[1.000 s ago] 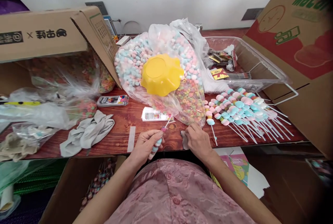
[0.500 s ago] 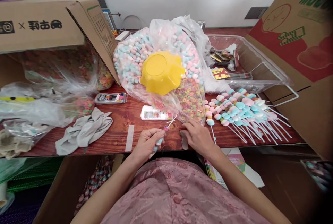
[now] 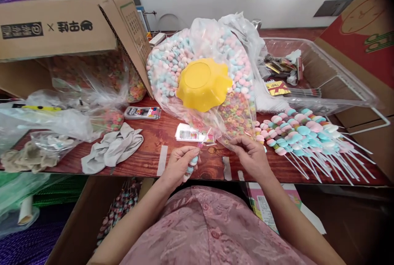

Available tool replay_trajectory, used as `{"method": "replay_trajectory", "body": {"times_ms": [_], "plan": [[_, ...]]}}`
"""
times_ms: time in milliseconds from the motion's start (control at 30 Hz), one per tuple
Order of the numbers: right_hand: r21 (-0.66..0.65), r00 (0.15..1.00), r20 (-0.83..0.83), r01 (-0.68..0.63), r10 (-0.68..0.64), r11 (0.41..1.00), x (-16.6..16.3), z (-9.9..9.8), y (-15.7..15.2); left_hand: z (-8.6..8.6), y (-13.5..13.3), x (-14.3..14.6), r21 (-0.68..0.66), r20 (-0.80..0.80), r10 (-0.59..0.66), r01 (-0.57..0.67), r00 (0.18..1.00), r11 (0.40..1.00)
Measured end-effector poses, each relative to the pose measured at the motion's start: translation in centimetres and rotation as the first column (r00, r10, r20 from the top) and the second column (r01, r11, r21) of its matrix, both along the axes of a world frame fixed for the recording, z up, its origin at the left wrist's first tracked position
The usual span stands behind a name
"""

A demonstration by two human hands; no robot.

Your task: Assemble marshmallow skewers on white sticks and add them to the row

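Note:
My left hand (image 3: 181, 164) is closed around a marshmallow skewer. Its blue and white marshmallows (image 3: 193, 161) show below the fingers, while a pale stick with a pink part rises from the thumb. To the right, my right hand (image 3: 249, 152) has its thumb and fingers pinched together. A thin gold-coloured wire tie (image 3: 212, 150) curls out from near these fingertips over the table. Just behind that hand lies a clear bag of coloured cereal rings (image 3: 238, 111). An upturned yellow scalloped bowl (image 3: 203, 84) rests on a large bag of pink and blue marshmallows (image 3: 168, 62).
Finished-looking marshmallow skewers (image 3: 308, 133) are heaped at right, before a clear plastic tray (image 3: 347, 80). A cardboard box (image 3: 61, 23) stands at left. On the table (image 3: 147, 150) lie a grey cloth (image 3: 113, 148), a label packet (image 3: 187, 133) and a flat package (image 3: 142, 112).
The view has swung left, so the table's things appear farther right. My right hand has lifted off the table edge, and a thin gold-coloured wire tie now shows by its fingers.

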State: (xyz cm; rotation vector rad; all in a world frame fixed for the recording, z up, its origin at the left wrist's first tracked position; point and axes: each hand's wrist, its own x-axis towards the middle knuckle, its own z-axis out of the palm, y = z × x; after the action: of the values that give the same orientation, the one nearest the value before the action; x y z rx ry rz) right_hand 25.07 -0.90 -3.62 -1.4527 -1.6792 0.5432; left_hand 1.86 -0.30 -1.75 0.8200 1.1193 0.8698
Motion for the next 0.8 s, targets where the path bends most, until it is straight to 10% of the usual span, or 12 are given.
{"method": "replay_trajectory", "body": {"times_ms": [433, 633, 800], "plan": [[-0.001, 0.883, 0.465, -0.079, 0.07, 0.997, 0.2, -3.8, -3.3, -0.1, -0.5, 1.1, 0.028, -0.081, -0.088, 0.091, 0.993, 0.995], [0.015, 0.937, 0.325, -0.139, 0.127, 0.99, 1.5, -2.8, -3.6, 0.0, -0.8, 1.0, 0.035, -0.094, -0.076, 0.079, 0.993, 0.996], [0.034, 0.978, -0.197, 0.069, -0.061, 0.997, 0.5, 0.0, -4.3, -1.1, -0.8, 1.3, 0.086, -0.107, -0.136, 0.145, 0.985, 0.986]]}}
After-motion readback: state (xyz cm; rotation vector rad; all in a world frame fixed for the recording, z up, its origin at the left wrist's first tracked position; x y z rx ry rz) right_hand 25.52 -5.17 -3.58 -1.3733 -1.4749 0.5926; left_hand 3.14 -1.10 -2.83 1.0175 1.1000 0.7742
